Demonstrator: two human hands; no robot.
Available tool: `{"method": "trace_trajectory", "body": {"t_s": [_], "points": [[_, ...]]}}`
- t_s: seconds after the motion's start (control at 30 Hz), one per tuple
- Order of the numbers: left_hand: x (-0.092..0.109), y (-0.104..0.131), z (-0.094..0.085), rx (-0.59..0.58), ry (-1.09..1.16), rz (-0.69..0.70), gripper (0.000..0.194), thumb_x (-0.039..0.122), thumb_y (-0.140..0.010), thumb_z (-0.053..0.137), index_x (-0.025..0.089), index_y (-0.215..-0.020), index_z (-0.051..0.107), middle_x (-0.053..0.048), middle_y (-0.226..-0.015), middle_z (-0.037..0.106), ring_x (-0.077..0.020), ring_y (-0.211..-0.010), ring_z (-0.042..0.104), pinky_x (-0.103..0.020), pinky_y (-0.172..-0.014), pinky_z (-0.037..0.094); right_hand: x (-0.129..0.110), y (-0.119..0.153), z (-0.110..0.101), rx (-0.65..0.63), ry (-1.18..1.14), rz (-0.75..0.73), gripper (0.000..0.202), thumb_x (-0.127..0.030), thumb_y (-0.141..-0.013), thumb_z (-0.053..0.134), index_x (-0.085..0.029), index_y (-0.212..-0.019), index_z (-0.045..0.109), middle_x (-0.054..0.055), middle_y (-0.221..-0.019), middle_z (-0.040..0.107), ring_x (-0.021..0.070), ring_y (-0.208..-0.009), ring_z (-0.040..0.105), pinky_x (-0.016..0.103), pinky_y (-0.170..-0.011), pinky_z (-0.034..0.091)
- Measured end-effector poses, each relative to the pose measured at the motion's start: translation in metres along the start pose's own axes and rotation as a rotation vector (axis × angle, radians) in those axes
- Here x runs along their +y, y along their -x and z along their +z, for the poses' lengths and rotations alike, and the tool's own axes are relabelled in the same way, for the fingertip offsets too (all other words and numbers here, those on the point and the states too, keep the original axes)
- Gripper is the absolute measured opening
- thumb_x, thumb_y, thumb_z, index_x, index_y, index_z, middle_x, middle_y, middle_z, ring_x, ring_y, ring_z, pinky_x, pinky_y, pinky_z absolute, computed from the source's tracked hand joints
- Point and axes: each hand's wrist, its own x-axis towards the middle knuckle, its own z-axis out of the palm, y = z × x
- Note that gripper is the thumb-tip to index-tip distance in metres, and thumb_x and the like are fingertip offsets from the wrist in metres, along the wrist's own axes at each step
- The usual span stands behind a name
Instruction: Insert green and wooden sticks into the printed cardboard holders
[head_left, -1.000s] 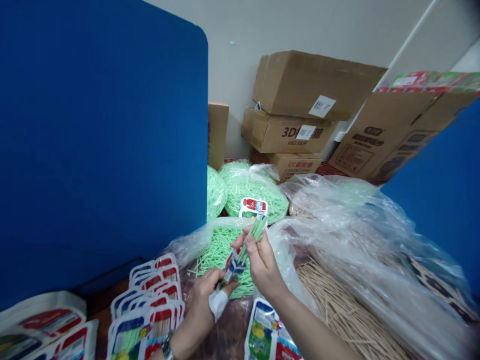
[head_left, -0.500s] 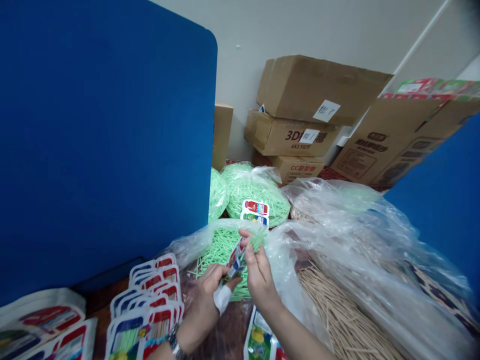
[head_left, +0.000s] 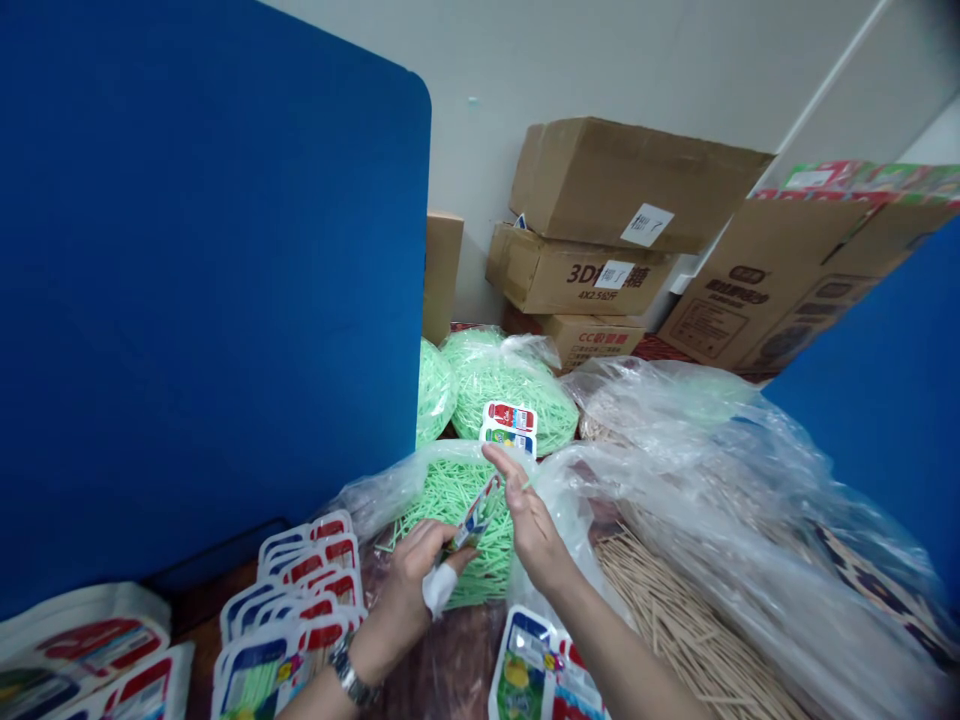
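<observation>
My left hand (head_left: 417,565), with a white wrap (head_left: 439,590) around its thumb, is closed on a printed blister pack (head_left: 475,513) tilted nearly edge-on. Beside it, my right hand (head_left: 537,532) is open, fingers stretched out along the pack's upper edge. A bit of pale green shows by its fingers, too small to make out. Under both hands, thin green sticks (head_left: 442,487) fill an open clear plastic bag (head_left: 386,490). Another printed pack (head_left: 516,665) lies below my right forearm. Whether sticks sit inside the held pack is hard to see.
Overlapping printed packs (head_left: 259,665) stand at lower left. Brown sticks (head_left: 667,620) lie at right under clear plastic (head_left: 697,490). Behind are a filled bag of green sticks (head_left: 487,385) with a pack (head_left: 510,425) against it, and stacked cartons (head_left: 592,185). A blue panel (head_left: 225,250) blocks the left.
The bunch of green sticks that was in my right hand no longer shows there. Its fingers have straightened and moved slightly right. My left hand keeps the pack.
</observation>
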Motion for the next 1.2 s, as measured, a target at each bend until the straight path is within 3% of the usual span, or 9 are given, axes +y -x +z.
{"method": "trace_trajectory", "body": {"t_s": [0.3,0.43,0.53,0.63,0.77,0.93,1.07,1.13,1.2], "points": [[0.001,0.0,-0.002,0.016,0.036,-0.018,0.004,0.021,-0.088,0.062,0.017,-0.088,0.06,-0.003,-0.079,0.062,-0.018,-0.075,0.06,-0.028,-0.069,0.045,0.0,0.0,0.004,-0.067,0.125,-0.073,0.052,-0.05,-0.093,0.045,-0.033,-0.142,0.04,0.003,-0.153,0.031,0.0247,-0.143,0.021,0.049,-0.116,0.015],[0.001,-0.002,-0.005,-0.002,0.132,-0.11,0.009,0.026,-0.088,0.061,0.017,-0.085,0.063,-0.002,-0.078,0.063,-0.0178,-0.073,0.06,-0.028,-0.067,0.045,0.011,-0.001,-0.008,-0.053,-0.087,-0.092,0.063,-0.054,-0.093,0.043,-0.031,-0.148,0.024,0.006,-0.153,0.03,0.0228,-0.141,0.027,0.046,-0.114,0.022],[0.001,-0.002,-0.005,-0.005,0.22,-0.198,0.012,0.028,-0.087,0.062,0.017,-0.085,0.065,-0.002,-0.076,0.064,-0.0175,-0.07,0.059,-0.027,-0.064,0.046,0.027,-0.002,-0.009,0.056,-0.237,0.033,0.058,-0.057,-0.093,0.04,-0.028,-0.143,0.035,0.008,-0.144,0.044,0.0221,-0.133,0.039,0.044,-0.109,0.031],[0.002,-0.004,-0.007,-0.023,0.246,-0.209,0.015,0.03,-0.087,0.06,0.017,-0.082,0.066,-0.002,-0.074,0.064,-0.017,-0.067,0.058,-0.026,-0.061,0.046,0.043,0.003,0.0,0.056,-0.389,0.218,0.05,-0.057,-0.089,0.049,-0.023,-0.126,0.052,0.008,-0.111,0.065,0.0213,-0.102,0.061,0.039,-0.089,0.048],[0.003,-0.006,-0.011,0.026,0.16,-0.192,0.032,0.032,-0.093,0.05,0.015,-0.07,0.065,-0.005,-0.072,0.064,-0.0185,-0.067,0.059,-0.028,-0.062,0.047,0.048,0.014,0.009,0.123,-0.411,0.156,0.032,-0.052,-0.085,0.059,-0.019,-0.086,0.059,-0.002,-0.071,0.06,0.0138,-0.064,0.056,0.026,-0.064,0.047],[-0.001,0.0,-0.01,0.065,0.215,-0.248,0.032,0.034,-0.095,0.046,0.017,-0.097,0.073,-0.014,-0.11,0.068,-0.027,-0.104,0.062,-0.039,-0.092,0.048,0.043,0.02,0.005,0.144,-0.285,0.1,0.028,-0.047,-0.087,0.058,-0.019,-0.088,0.059,0.001,-0.077,0.061,0.0164,-0.072,0.056,0.028,-0.069,0.046],[-0.009,0.005,0.005,0.071,0.421,-0.362,0.057,0.034,-0.083,0.065,0.022,-0.137,0.049,-0.014,-0.14,0.052,-0.0296,-0.124,0.053,-0.043,-0.1,0.046,0.045,0.023,0.006,0.147,-0.247,0.11,0.028,-0.047,-0.087,0.057,-0.02,-0.085,0.057,-0.001,-0.075,0.058,0.0155,-0.07,0.054,0.026,-0.065,0.045],[-0.012,0.005,0.011,0.106,0.52,-0.431,0.068,0.031,-0.075,0.073,0.02,-0.137,0.046,-0.015,-0.133,0.058,-0.0292,-0.114,0.061,-0.041,-0.092,0.052,0.046,0.026,0.006,0.145,-0.249,0.125,0.028,-0.047,-0.088,0.057,-0.02,-0.083,0.056,-0.001,-0.073,0.057,0.0149,-0.068,0.053,0.025,-0.063,0.045],[-0.011,0.004,0.013,0.089,0.545,-0.477,0.043,0.031,-0.075,0.073,0.015,-0.114,0.062,-0.012,-0.105,0.071,-0.0258,-0.091,0.068,-0.038,-0.079,0.056,0.046,0.031,0.007,0.105,-0.257,0.146,0.028,-0.047,-0.088,0.056,-0.02,-0.084,0.056,-0.001,-0.073,0.057,0.0152,-0.068,0.054,0.026,-0.062,0.047]]}}
